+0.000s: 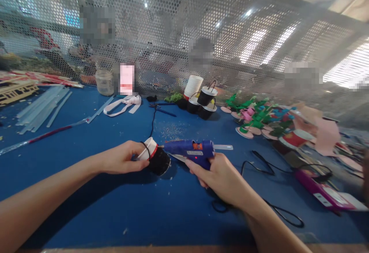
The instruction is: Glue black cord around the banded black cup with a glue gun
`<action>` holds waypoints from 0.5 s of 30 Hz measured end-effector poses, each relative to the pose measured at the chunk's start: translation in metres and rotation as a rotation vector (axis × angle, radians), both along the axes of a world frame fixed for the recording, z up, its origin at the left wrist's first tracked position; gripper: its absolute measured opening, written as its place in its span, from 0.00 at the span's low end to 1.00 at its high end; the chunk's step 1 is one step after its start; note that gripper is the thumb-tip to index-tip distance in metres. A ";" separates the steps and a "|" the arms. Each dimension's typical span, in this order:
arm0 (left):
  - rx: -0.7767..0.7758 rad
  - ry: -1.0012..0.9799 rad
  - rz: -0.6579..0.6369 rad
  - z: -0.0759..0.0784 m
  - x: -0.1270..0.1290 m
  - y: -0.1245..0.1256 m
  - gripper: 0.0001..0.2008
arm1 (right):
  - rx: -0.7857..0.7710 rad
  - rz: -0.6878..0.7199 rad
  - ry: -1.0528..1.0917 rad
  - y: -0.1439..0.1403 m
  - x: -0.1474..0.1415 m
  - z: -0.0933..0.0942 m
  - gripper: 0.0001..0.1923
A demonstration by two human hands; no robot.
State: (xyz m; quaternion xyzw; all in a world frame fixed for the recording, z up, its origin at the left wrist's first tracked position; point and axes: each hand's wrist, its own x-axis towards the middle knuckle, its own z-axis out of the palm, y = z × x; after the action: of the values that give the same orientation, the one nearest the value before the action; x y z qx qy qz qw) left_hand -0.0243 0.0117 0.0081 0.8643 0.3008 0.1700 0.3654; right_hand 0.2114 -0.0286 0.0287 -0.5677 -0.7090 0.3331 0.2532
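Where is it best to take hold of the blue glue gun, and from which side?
Probably by its handle, from below and behind, as the right hand does. The glue gun lies level, its nozzle pointing left at the cup in the left hand, handle hanging down.

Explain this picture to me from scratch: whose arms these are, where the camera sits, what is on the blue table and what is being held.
There is no machine here. The camera sits on a person's head and looks forward and down, so the two bare arms are that person's own.

The left hand grips a small paper cup, white with a red band and a black covering, tipped on its side. The right hand holds a blue glue gun, its nozzle pointing at the cup. A black cord trails across the blue table.

Further back lie clear glue sticks, a white ribbon, more cups, some of them black, and colourful craft pieces on the right. Behind a mesh screen, other people are partly visible.
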 end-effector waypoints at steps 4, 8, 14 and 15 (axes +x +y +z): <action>0.011 0.014 0.014 -0.001 0.000 0.000 0.10 | -0.007 0.011 -0.015 0.001 0.002 -0.002 0.14; 0.029 0.036 0.020 -0.002 0.000 -0.001 0.10 | -0.020 -0.037 -0.040 0.008 0.002 -0.007 0.16; 0.033 0.036 0.009 -0.001 0.001 -0.001 0.10 | -0.029 -0.010 -0.019 0.004 0.000 -0.003 0.13; 0.037 0.033 0.003 0.000 0.001 -0.001 0.10 | -0.020 -0.005 -0.019 0.002 -0.001 -0.002 0.13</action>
State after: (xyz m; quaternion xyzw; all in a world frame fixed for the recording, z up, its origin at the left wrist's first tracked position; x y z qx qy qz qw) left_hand -0.0238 0.0104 0.0077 0.8733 0.3048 0.1616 0.3441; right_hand 0.2106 -0.0262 0.0265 -0.5751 -0.7066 0.3340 0.2416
